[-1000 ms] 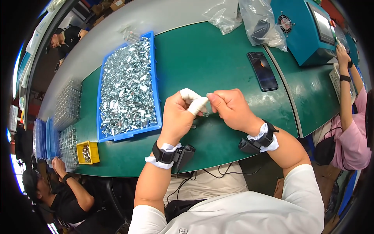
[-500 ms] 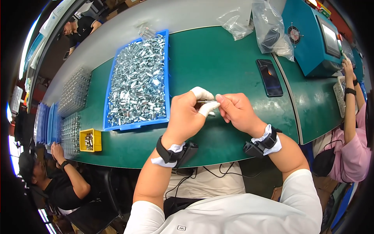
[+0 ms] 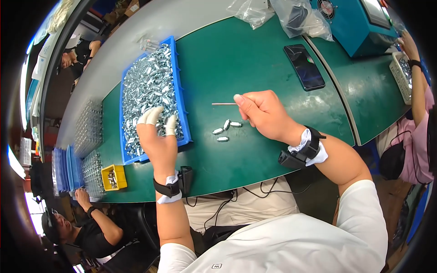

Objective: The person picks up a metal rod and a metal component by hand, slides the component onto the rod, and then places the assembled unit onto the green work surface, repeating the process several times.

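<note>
My left hand point(image 3: 158, 136), with white finger cots on its fingertips, is over the near right part of a blue tray point(image 3: 181, 98) heaped with small shiny metal parts point(image 3: 150, 82). Its thumb and fingers are apart, and I see nothing held between them. Above the green table my right hand point(image 3: 266, 113) pinches a thin metal rod point(image 3: 223, 104) between thumb and forefinger. The rod points left, its free end bare. Several loose metal parts point(image 3: 222, 139) lie on the table just left of and below my right hand.
A phone point(image 3: 304, 67) lies at the back right, near the seam between tables. Plastic bags point(image 3: 300, 20) and a teal machine point(image 3: 353, 27) are beyond it. At left stand a yellow box point(image 3: 114, 177) and clear racks point(image 3: 88, 123). Co-workers sit on both sides.
My left hand has left the rod and moved left over the blue tray. The right hand keeps the rod. Loose metal parts on the table now show fully. The view has shifted.
</note>
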Tool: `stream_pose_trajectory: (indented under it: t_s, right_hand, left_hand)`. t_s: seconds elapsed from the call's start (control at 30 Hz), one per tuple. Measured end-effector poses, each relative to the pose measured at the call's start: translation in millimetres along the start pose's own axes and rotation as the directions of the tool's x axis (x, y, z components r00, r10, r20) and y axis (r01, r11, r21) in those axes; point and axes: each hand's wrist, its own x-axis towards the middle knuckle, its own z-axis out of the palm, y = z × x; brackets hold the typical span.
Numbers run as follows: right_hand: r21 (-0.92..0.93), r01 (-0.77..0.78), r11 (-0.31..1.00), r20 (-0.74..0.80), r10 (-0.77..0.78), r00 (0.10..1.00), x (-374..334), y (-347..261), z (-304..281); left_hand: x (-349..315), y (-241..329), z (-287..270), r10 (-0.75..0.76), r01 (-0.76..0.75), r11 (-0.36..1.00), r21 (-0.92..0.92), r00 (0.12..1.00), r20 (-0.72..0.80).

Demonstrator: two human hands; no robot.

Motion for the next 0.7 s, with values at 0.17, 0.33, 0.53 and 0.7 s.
stream_pose_trajectory:
  t_s: [0.17, 0.33, 0.53, 0.7]
  right_hand:
    - [0.055, -0.033, 0.998, 0.086, 0.028, 0.996, 3.1, 6.6, 2.5]
    - [0.078, -0.055, 0.995, 0.081, 0.049, 0.995, 2.5, 3.1, 0.5]
    - [-0.004, 0.048, 0.999, 0.043, -0.048, 0.998, 0.2, -2.7, -3.2]
    - [-0.058, 0.098, 0.993, 0.022, -0.097, 0.995, 1.0, -2.4, -0.9]
  left_hand:
    - [-8.3, 34.7, 4.6, 0.214, -0.086, 0.953, -0.291, 0.872, 0.440]
    - [-0.9, 38.1, 11.3, 0.102, 0.194, 0.913, -0.358, 0.742, 0.663]
    - [6.9, 38.0, 34.7, -0.240, 0.682, -0.003, -0.731, 0.709, 0.663]
    - [3.0, 46.1, 37.7, -0.185, 0.662, -0.086, -0.745, 0.724, 0.665]
